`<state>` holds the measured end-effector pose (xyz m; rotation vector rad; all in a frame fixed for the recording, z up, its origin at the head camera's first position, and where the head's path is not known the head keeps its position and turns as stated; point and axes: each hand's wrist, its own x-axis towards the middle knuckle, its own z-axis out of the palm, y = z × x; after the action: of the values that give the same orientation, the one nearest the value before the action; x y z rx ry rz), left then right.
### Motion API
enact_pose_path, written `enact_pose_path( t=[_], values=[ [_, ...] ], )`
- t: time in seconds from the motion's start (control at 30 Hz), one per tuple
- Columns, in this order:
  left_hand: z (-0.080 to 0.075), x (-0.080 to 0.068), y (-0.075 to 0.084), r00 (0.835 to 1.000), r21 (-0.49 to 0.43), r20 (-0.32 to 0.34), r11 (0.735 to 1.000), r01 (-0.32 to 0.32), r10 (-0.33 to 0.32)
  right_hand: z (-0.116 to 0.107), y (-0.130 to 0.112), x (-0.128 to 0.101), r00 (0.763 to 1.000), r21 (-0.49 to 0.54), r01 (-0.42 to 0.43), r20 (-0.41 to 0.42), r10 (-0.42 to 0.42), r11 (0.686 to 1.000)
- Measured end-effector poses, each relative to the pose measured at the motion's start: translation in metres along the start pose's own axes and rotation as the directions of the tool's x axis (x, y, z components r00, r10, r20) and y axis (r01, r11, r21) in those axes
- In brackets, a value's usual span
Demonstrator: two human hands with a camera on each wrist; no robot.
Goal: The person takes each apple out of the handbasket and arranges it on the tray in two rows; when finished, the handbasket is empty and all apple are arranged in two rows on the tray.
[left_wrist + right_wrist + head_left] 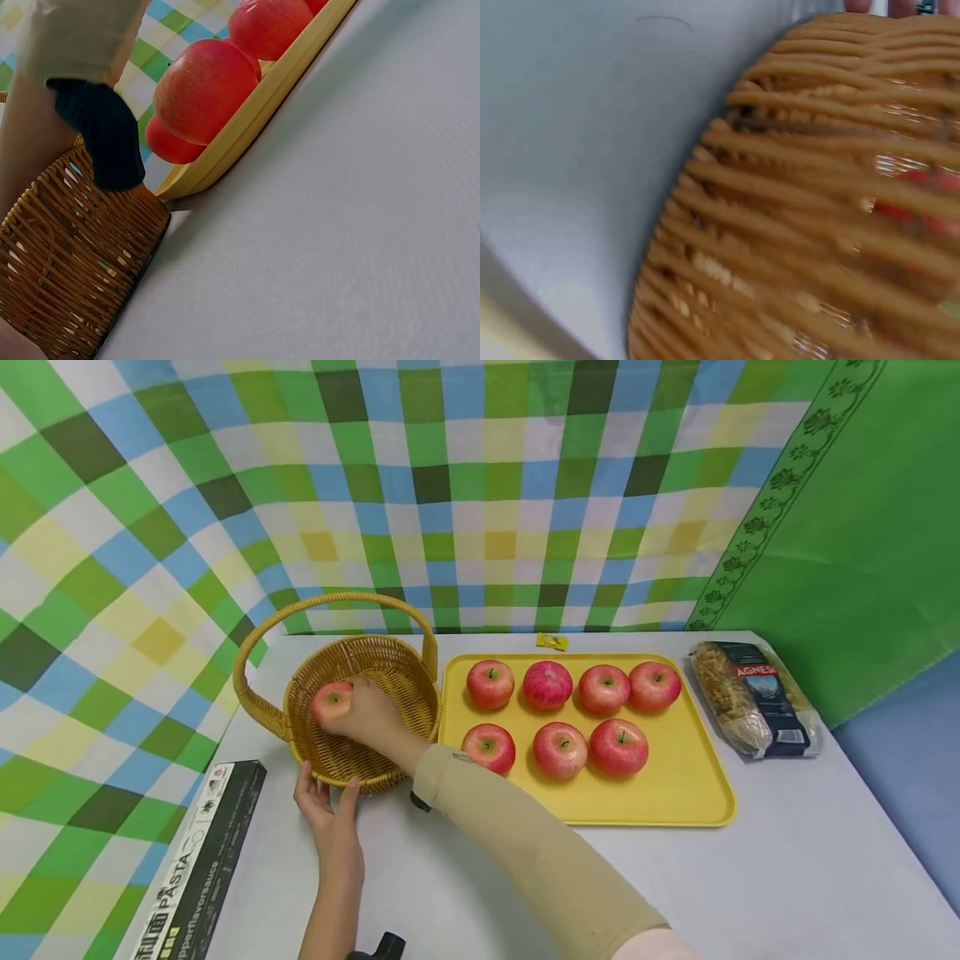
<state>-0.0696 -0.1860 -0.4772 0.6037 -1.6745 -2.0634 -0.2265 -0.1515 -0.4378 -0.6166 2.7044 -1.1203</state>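
The left hand (pixel 324 810), fingers and thumb spread, braces the round woven wicker basket (pixel 390 672) at its 6 o'clock rim. The right hand (pixel 367 710) grips a red apple (pixel 332 700) inside the basket at 9 o'clock. Lower the apple to the floor before releasing. A yellow plastic tray (pixel 690 777) with seven apples lies at 3 o'clock.

Basket (pixel 390 672) left of tray (pixel 675 777); seven apples (pixel 558 710) on tray; pasta bag (pixel 753 697) right.

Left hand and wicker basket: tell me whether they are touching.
Touching. In the head view the left hand rests against the near rim of the wicker basket, thumb and fingers on the weave, with no gap showing.
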Motion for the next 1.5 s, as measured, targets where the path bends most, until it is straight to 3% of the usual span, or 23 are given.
enact_pose_path(
  t=[0.27,0.43,0.7,0.93,1.1,1.27,1.5],
  values=[
    [0.000,-0.001,0.002,1.000,-0.007,0.015,1.000,-0.017,0.017,-0.041,-0.005,-0.023,0.996,0.172,0.090,-0.037,-0.085,0.981],
    [0.000,-0.002,0.001,1.000,0.018,0.019,1.000,0.004,-0.005,-0.074,-0.002,-0.047,0.991,0.164,0.129,-0.047,-0.123,0.978],
    [-0.001,-0.001,0.000,1.000,0.047,0.025,0.999,0.008,-0.009,-0.131,0.012,-0.099,0.994,0.174,0.104,-0.047,-0.097,0.979],
    [0.000,-0.001,0.001,0.999,0.032,0.027,0.999,0.024,-0.024,-0.173,0.052,-0.146,0.992,0.251,0.064,-0.122,-0.034,0.966],
    [0.001,0.000,0.003,0.999,0.021,0.015,0.999,0.028,-0.028,-0.201,0.086,-0.178,0.979,0.220,-0.004,-0.198,0.048,0.975],
    [0.002,0.000,0.004,1.000,-0.001,0.013,1.000,0.022,-0.022,-0.224,0.124,-0.208,0.948,0.205,-0.109,-0.273,0.164,0.973],
    [0.001,0.001,0.002,0.999,0.043,0.011,0.999,0.031,-0.032,-0.253,0.183,-0.242,0.878,0.166,-0.212,-0.401,0.263,0.963]
  ],
)
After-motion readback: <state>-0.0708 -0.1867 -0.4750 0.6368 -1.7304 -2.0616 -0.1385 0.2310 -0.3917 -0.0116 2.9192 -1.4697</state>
